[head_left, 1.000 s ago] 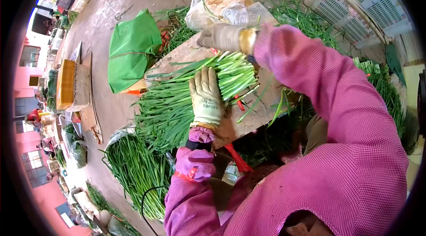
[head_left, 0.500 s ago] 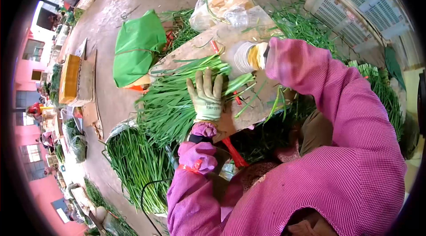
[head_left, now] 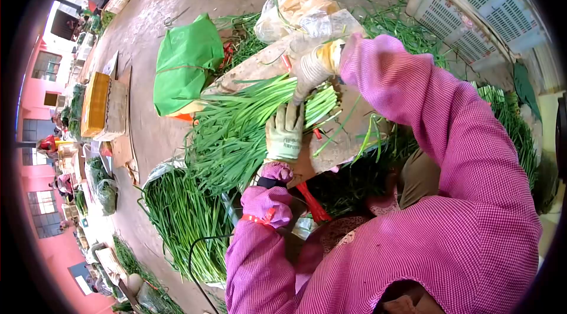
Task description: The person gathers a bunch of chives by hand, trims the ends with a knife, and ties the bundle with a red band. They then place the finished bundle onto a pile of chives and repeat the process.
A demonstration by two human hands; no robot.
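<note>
A bunch of garlic chives (head_left: 230, 134) lies across a worn board (head_left: 348, 151), leaves to the left and pale stem ends to the right. My left hand (head_left: 284, 131), in a pale glove with dark fingers, presses over the near side of the bunch, its fingers close together and slightly bent around the stalks. From the far side, my right hand (head_left: 312, 72), also gloved, grips the bunch near the stem ends. Its fingers are partly hidden, and both hands nearly touch. Loose stalks (head_left: 367, 137) and a red strip (head_left: 318, 134) lie beside the stem ends.
Below the board stands a bag of more chives (head_left: 183, 219). A green bag (head_left: 188, 63) and crumpled plastic bags (head_left: 304, 7) sit beyond it. White slotted crates (head_left: 466, 18) stand at upper right. A yellow box (head_left: 94, 104) and people at work are farther left.
My right hand has moved left and down onto the stem ends. My left hand has slid slightly right, its spread fingers now drawn together. The bunch looks more gathered.
</note>
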